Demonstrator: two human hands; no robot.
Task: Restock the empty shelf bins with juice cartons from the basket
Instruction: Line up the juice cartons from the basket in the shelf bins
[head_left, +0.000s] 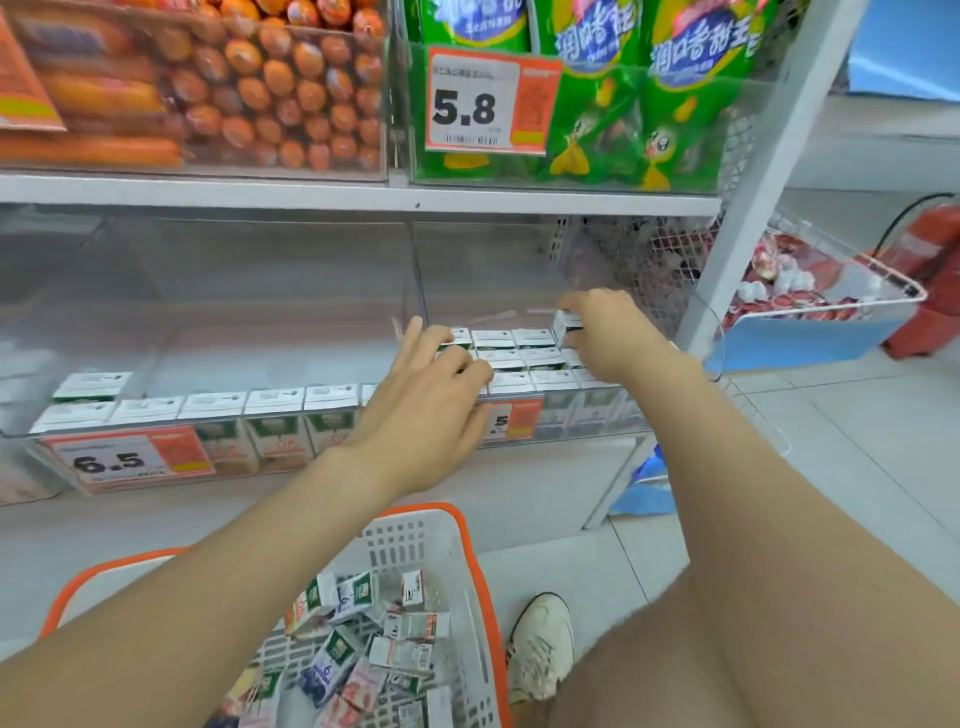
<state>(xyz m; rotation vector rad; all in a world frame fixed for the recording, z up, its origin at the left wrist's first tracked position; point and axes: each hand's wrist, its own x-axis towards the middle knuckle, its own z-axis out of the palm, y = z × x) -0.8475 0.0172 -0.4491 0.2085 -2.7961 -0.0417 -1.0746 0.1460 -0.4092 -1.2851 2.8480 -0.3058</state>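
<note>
Now the right hand (605, 332) pinches a carton (566, 323), roughly upright, at the back right corner of the right bin (582, 413), with open room only behind the packed rows (524, 358), while the left hand (431, 395) rests bent-fingered on their left end, its grip unclear, above the basket (485, 597).

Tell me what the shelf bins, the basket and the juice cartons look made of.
Juice cartons: likely coated paperboard, printed; flat folded tops and sharp edges.
Shelf bins: clear rigid plastic, probably acrylic, glossy; the cartons show through the walls.
Basket: moulded plastic, white slotted walls with an orange rim, fairly matte.
</note>
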